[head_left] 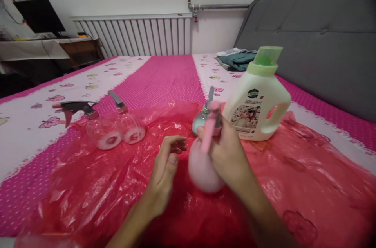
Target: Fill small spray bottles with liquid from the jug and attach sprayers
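My right hand [227,150] is closed around the neck of a spray bottle [204,169] with a pink trigger and a rounded body that looks whitish. Motion blurs this bottle. To its left, my left hand [166,166] is held with fingers curved and apart, touching nothing. Just behind the held bottle stands another spray bottle [198,123] with a grey head and bluish-green contents, partly hidden. A large pale green detergent jug [249,103] with a green cap stands to the right. Two clear spray bottles [101,132] [129,124] sit at the left.
Red plastic sheeting [117,185] lies crumpled over the pink patterned bedspread [170,72]. Folded clothes [235,60] rest behind the jug. A grey padded headboard [317,36] rises at the right. A radiator [138,35] and a desk with a monitor [39,15] are at the back.
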Tool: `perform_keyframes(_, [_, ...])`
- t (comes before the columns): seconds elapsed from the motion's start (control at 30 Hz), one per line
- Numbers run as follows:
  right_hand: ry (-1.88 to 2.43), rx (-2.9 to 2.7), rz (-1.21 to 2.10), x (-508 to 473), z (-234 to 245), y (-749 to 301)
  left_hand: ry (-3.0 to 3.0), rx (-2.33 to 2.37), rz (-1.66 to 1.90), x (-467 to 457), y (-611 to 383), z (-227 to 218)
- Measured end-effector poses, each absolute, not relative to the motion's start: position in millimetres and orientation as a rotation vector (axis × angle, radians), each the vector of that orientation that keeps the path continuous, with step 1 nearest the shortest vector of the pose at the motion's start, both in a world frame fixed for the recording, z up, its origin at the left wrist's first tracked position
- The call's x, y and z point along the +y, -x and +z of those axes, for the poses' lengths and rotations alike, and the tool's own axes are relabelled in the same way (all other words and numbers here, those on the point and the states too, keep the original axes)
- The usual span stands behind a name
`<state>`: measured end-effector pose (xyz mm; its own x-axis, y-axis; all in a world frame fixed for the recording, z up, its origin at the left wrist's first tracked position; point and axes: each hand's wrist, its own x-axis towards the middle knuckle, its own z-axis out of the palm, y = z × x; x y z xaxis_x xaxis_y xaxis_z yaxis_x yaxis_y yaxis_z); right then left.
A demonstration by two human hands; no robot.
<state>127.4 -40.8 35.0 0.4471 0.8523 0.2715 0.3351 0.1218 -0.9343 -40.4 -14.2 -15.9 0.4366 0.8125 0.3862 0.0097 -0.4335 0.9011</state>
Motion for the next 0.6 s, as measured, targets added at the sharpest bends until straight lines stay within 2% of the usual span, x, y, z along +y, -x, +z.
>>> perform_keyframes(0.2, [1.524, -1.101, 0.458, -37.2, 27.9, -125.3, -1.825, 0.746, 1.058, -13.5, 41.1, -14.4])
perform_keyframes(0.33, [1.439, -1.133, 0.618, -34.3, 24.3, -124.7, -1.853, 0.735, 1.065, -11.2, 41.7, -20.1])
perform_keyframes(0.47, [1.322, -1.120, 0.578, -34.8, 21.9, -117.5, -1.825, 0.673, 0.892, -10.8, 40.0, -21.5])
perform_keyframes(0.6, [1.242, -1.153, 0.683, -33.2, 20.2, -106.9, -1.816, 0.757, 0.823, -12.4, 30.0, -17.0])
